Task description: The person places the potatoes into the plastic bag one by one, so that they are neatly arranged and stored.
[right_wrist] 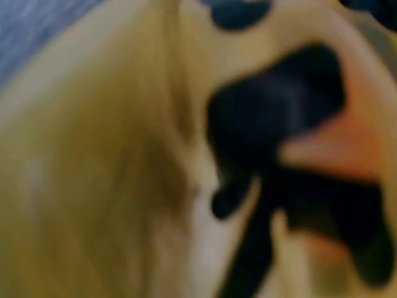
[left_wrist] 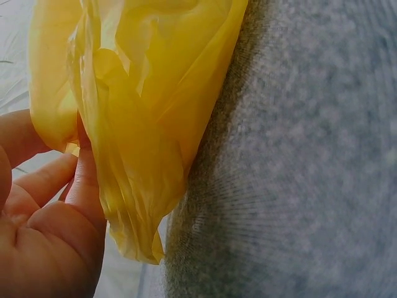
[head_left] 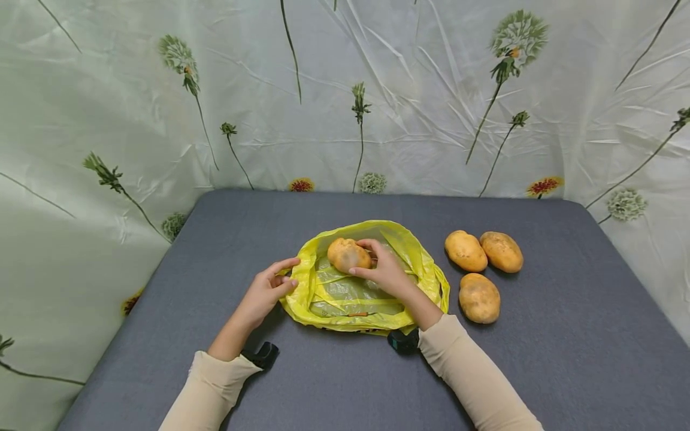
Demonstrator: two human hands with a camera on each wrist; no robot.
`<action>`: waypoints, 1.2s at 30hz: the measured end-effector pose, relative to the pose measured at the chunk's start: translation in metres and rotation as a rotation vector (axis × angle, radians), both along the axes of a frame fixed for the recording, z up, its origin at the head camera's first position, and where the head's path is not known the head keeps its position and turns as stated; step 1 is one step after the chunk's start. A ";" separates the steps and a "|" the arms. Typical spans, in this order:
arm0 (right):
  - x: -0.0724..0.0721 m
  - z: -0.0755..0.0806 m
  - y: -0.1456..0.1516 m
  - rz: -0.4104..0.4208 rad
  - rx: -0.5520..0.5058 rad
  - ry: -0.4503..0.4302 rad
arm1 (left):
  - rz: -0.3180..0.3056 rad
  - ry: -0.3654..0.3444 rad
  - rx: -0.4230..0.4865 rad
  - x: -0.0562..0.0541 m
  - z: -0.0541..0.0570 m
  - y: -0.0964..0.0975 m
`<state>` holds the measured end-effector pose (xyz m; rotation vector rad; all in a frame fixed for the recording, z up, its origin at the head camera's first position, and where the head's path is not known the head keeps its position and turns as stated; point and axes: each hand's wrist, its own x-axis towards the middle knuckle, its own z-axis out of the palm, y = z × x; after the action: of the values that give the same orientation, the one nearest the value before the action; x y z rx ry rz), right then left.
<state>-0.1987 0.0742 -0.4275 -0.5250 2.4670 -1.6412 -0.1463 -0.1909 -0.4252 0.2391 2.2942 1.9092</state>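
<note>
A yellow plastic bag (head_left: 426,263) lies on the table with its mouth spread wide. At its left rim, my left hand (head_left: 261,296) pinches the edge between thumb and fingers; the left wrist view shows that hand (left_wrist: 53,230) against the thin yellow film (left_wrist: 155,105). Inside the bag's mouth, my right hand (head_left: 388,272) grips a potato (head_left: 347,255) from its right side, thumb in front and fingers behind. Whether the potato touches the bag's bottom, I cannot tell. Blurred yellow film with black print (right_wrist: 273,105) fills the right wrist view.
To the right of the bag lie three loose potatoes: one nearer the front (head_left: 479,298), one behind it (head_left: 466,251), and one farther right (head_left: 502,251). The grey table (head_left: 334,383) ends at a flower-printed curtain (head_left: 323,137) behind.
</note>
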 end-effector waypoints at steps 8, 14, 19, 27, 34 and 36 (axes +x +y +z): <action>-0.001 -0.005 -0.013 -0.038 -0.052 -0.048 | 0.001 0.025 0.005 0.001 -0.001 -0.001; 0.000 -0.003 -0.017 -0.044 -0.029 -0.045 | 0.000 0.028 0.008 0.001 -0.001 -0.001; 0.001 -0.002 -0.017 -0.056 -0.025 -0.054 | -0.003 0.026 0.011 0.000 -0.001 0.000; 0.004 0.003 -0.013 -0.051 -0.043 -0.026 | -0.002 0.022 0.001 0.000 -0.002 -0.001; 0.011 0.013 -0.005 -0.022 -0.039 0.027 | -0.010 0.009 0.010 0.003 0.006 0.002; 0.013 0.017 -0.003 -0.012 -0.034 0.049 | -0.011 0.007 0.010 0.004 0.008 0.002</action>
<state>-0.1855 0.0716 -0.4105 -0.5626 2.4849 -1.6977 -0.1427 -0.1886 -0.4174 0.2590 2.2833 1.9176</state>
